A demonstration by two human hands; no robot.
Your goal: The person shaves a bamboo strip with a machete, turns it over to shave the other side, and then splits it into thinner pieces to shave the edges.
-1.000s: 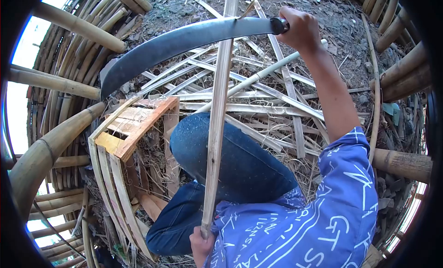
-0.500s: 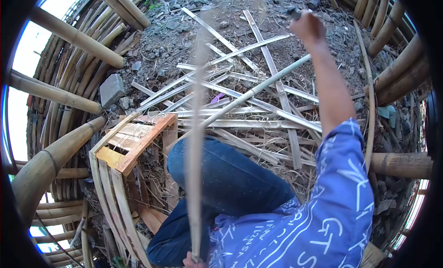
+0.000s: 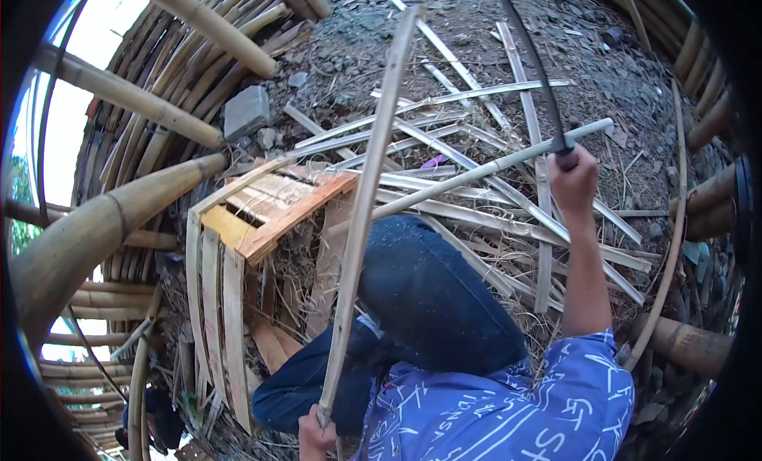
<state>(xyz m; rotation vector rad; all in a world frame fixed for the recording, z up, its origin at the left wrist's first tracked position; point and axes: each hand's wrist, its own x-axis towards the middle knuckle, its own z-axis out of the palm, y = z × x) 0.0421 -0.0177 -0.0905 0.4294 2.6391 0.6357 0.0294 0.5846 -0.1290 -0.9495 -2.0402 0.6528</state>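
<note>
Near the bottom edge, my left hand (image 3: pixel 317 435) is closed round the lower end of a long split bamboo strip (image 3: pixel 367 203). The strip rises past my bent knee, its top leaning right. My right hand (image 3: pixel 573 179) grips the handle of a machete (image 3: pixel 538 60), whose long, dark, slightly curved blade points up and out of view at the top. Close to that hand, a pale green bamboo pole (image 3: pixel 484 169) runs diagonally over the pile of split strips (image 3: pixel 516 199). Strip and blade are apart.
A slatted wooden crate (image 3: pixel 305 215) stands left of my knee, and a grey block (image 3: pixel 247 111) lies behind it. Thick bamboo poles (image 3: pixel 119 195) jut in from the left. Rubble ground (image 3: pixel 603 80) stretches beyond the strips. Something dark, perhaps a person, shows at lower left.
My right hand has come down and nearer with the machete, its blade now showing upright. The bamboo strip has tilted to the right at its top. The whole view has shifted.
</note>
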